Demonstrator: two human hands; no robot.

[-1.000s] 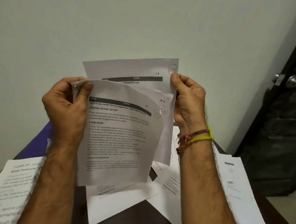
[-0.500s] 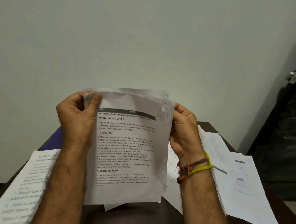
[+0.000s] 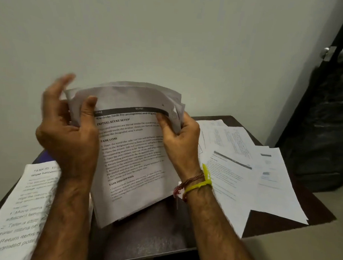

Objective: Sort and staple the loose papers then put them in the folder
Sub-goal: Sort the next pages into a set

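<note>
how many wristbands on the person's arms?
2, both on the right wrist, side by side: a yellow band and a reddish-brown thread band beside it. The left wrist shows none.

The sheets (image 3: 131,148) are now bending into an arch at the top — before they were flat and even. The left hand (image 3: 69,130) is loosening, its fingers lifting off behind the corner, and the right hand (image 3: 178,138) is pinching lower on the right edge.
</note>
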